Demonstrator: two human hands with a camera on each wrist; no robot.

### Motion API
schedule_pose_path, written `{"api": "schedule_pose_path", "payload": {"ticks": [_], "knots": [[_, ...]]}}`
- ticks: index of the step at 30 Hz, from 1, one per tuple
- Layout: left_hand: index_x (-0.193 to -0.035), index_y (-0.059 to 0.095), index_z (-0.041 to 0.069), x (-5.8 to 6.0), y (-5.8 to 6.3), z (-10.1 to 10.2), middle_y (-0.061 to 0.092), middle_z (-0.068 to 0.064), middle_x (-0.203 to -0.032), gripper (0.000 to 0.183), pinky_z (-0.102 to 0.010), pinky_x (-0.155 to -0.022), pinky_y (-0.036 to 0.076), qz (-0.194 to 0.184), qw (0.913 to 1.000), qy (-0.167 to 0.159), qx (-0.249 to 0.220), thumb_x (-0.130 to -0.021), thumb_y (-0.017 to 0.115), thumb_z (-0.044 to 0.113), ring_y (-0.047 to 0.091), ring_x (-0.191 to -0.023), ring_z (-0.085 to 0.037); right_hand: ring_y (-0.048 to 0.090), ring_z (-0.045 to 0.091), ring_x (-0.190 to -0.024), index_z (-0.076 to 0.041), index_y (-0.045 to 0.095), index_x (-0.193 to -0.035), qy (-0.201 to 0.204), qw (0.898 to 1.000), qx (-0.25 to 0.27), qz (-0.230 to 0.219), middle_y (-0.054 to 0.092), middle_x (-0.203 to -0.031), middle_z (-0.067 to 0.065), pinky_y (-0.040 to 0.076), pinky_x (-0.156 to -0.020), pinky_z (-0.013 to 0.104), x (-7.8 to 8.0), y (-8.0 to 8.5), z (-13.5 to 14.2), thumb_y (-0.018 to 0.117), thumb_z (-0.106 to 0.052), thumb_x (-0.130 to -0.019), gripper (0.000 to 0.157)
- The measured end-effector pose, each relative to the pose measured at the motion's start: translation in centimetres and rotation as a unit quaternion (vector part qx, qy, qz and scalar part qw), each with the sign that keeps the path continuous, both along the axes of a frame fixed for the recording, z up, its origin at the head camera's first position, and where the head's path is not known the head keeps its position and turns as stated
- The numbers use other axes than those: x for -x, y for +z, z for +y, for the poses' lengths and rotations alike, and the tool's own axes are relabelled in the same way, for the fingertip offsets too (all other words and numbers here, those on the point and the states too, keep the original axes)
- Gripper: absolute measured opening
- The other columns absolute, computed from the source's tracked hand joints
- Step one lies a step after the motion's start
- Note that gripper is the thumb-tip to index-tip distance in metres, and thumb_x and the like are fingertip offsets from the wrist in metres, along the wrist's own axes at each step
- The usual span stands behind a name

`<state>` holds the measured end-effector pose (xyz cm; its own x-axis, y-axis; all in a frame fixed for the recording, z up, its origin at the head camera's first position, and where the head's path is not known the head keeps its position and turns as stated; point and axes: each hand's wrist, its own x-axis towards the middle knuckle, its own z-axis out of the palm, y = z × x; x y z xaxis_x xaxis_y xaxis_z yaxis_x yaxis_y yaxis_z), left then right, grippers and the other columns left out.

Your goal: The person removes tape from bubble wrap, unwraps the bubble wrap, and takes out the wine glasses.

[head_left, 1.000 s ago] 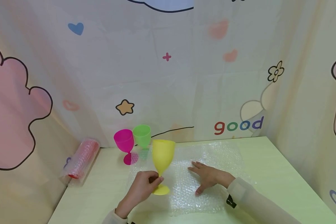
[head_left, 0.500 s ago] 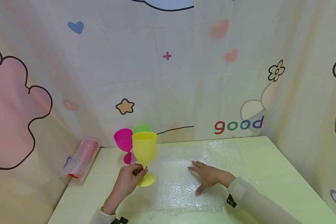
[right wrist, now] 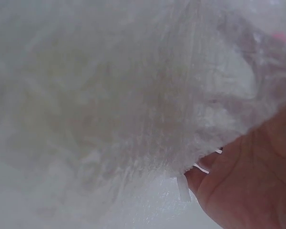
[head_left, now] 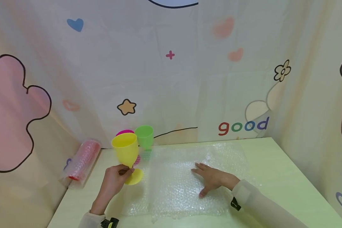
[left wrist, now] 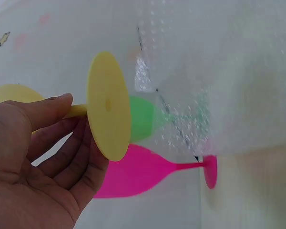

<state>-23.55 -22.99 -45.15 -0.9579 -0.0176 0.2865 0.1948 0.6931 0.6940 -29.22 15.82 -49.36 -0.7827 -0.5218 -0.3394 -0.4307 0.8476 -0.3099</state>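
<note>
With thumb and fingertips, my left hand (head_left: 115, 179) pinches the stem of a yellow plastic goblet (head_left: 126, 148), holding it upright above the table's left part. Its round foot (left wrist: 108, 105) faces the left wrist camera. Behind it stand a green goblet (head_left: 144, 136) and a magenta goblet (left wrist: 138, 171); in the head view the yellow one covers most of the magenta one. My right hand (head_left: 212, 178) rests with spread fingers on a sheet of clear bubble wrap (head_left: 174, 193). Bubble wrap (right wrist: 95, 95) fills much of the right wrist view beside the palm (right wrist: 257, 181).
A red roll-shaped item in bubble wrap (head_left: 85, 160) lies at the table's left edge. The pale table (head_left: 285, 190) meets a printed curtain (head_left: 188, 95) at the back. The wrap's left end reaches the goblets.
My left hand has carried the yellow goblet leftward, from over the bubble wrap to in front of the magenta goblet. My right hand has stayed in place.
</note>
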Motion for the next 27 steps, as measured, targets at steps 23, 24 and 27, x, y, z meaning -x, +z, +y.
{"api": "schedule_pose_path", "payload": {"ticks": [23,24,27], "knots": [[-0.086,0.074,0.002,2.7,-3.4,-5.0,0.074,-0.014,-0.082,0.028,-0.029,-0.063,0.049,-0.014,0.9944,0.099,0.034,-0.078,0.074,0.029,0.066,-0.076,-0.025,0.010,0.026,-0.147,-0.027,0.026,-0.147,0.005,1.000,0.009,0.006,0.009,-0.159,0.002,0.023,-0.115,0.052,-0.1,0.1,0.4,0.076,-0.058,-0.061,0.105],[-0.086,0.074,0.001,2.8,-3.6,-5.2,0.074,-0.015,-0.082,0.029,-0.028,-0.061,0.048,-0.017,0.9942,0.101,0.033,-0.078,0.074,0.029,0.066,-0.075,-0.024,0.010,0.026,-0.147,-0.027,0.026,-0.147,0.005,1.000,0.009,0.006,0.009,-0.159,0.002,0.023,-0.115,0.052,-0.1,0.1,0.4,0.076,-0.058,-0.061,0.105],[-0.087,0.074,-0.001,3.0,-3.9,-5.6,0.073,-0.017,-0.082,0.031,-0.027,-0.057,0.045,-0.024,0.9941,0.102,0.027,-0.077,0.074,0.029,0.064,-0.071,-0.022,0.010,0.026,-0.147,-0.027,0.026,-0.147,0.005,1.000,0.011,0.006,0.009,-0.159,0.002,0.023,-0.115,0.051,0.0,0.0,0.5,0.076,-0.059,-0.060,0.105]]}}
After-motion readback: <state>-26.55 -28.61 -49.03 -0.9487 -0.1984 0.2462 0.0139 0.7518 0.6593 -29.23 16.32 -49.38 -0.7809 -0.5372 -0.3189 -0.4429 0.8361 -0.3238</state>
